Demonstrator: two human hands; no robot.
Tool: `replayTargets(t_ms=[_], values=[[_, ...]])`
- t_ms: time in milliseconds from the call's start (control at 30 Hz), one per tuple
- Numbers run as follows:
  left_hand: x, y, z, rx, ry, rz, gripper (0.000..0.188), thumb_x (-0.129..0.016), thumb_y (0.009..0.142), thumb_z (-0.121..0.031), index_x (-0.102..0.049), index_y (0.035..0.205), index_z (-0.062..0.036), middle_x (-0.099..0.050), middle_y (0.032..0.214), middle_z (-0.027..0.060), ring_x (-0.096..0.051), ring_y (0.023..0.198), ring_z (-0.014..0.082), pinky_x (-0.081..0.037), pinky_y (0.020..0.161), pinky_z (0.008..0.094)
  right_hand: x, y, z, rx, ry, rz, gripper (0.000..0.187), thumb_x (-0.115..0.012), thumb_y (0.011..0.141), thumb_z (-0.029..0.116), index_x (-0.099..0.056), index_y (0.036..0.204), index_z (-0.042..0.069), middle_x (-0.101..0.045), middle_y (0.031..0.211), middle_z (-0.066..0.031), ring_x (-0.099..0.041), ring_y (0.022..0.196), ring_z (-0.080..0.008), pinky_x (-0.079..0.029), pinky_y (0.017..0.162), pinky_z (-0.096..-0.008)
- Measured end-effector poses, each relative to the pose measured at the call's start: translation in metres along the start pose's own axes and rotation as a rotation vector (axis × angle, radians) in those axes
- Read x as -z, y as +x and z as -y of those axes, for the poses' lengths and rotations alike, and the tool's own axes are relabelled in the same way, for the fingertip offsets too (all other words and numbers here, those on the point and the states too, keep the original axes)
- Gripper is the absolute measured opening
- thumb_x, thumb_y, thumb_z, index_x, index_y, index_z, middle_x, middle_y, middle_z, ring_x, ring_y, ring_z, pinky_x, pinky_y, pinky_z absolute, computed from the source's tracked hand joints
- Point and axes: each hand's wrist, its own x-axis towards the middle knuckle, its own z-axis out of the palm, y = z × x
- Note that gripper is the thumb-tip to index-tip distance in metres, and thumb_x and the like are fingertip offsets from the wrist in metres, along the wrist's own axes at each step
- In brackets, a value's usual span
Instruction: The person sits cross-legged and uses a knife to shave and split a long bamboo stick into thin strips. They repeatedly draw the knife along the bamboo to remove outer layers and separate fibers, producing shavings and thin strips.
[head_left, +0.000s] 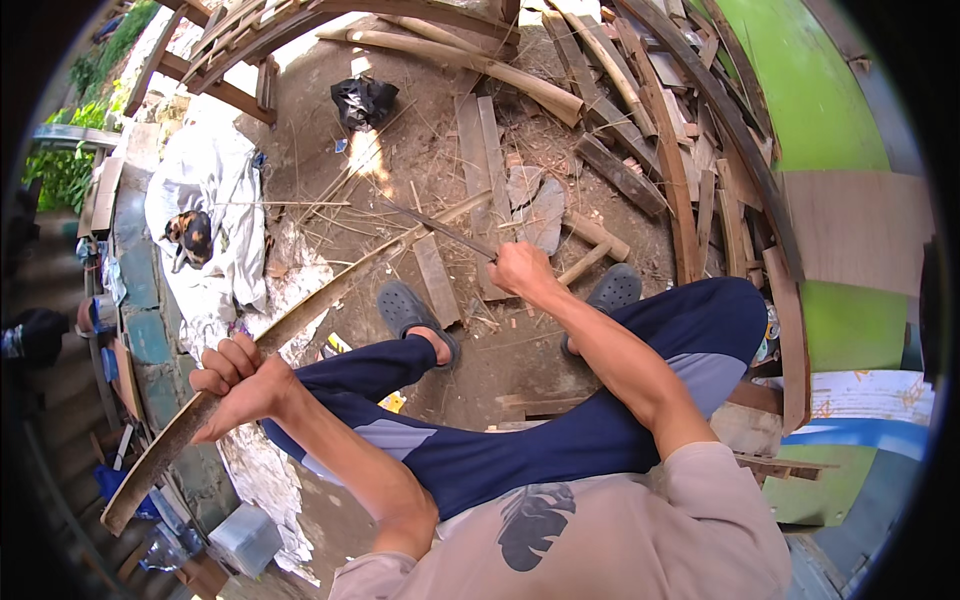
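A long split bamboo strip (335, 285) slants across from the lower left to the middle of the view, in front of my knees. My left hand (240, 385) is closed around its lower part, fingers wrapped over the edge. In my closed right hand (523, 270) is the handle of a knife with a long, thin, dark blade (437, 226). The blade points up and left and crosses over the far part of the strip; whether it touches the strip I cannot tell. Most of the handle is hidden by my fingers.
Bamboo poles (470, 65) and a heap of wooden planks (690, 150) lie ahead and to the right. A black plastic bag (363, 102) sits on the dirt floor. At left a small animal (190, 237) is curled on white cloth (215, 165). A clear plastic box (246, 540) stands at lower left.
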Motion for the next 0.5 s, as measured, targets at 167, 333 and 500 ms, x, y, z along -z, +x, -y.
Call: replayTargets(t_ms=[167,333,500], values=[[0.003,-0.002,-0.001,0.004,0.061,-0.015,0.080,-0.020,0.075,-0.096,-0.016,0.066,-0.0174,-0.012,0.057,-0.0028,-0.007,0.049,0.0107,-0.006,0.049,0.0290,0.015,-0.042,0.033,0.237,0.015,-0.026,0.036,-0.064,0.080,0.030,-0.074,0.093,-0.002,-0.070,0.087,-0.0276,-0.070,0.085,-0.0428,-0.056,0.079,-0.0505],[-0.009,-0.001,0.000,-0.005,0.066,0.004,0.081,-0.014,0.074,-0.097,-0.016,0.066,-0.0169,-0.011,0.058,-0.0024,-0.006,0.050,0.0111,-0.006,0.049,0.0295,-0.011,0.002,-0.039,-0.112,0.011,-0.084,0.034,-0.064,0.081,0.029,-0.073,0.092,-0.002,-0.070,0.085,-0.0272,-0.070,0.086,-0.0426,-0.056,0.080,-0.0511],[-0.006,0.001,0.002,-0.012,0.044,-0.012,0.079,-0.018,0.076,-0.096,-0.017,0.066,-0.0170,-0.012,0.058,-0.0026,-0.007,0.050,0.0109,-0.006,0.049,0.0294,-0.003,-0.013,-0.002,0.089,0.024,-0.042,0.035,-0.063,0.082,0.031,-0.073,0.095,0.001,-0.069,0.085,-0.0297,-0.069,0.084,-0.0453,-0.056,0.079,-0.0522]])
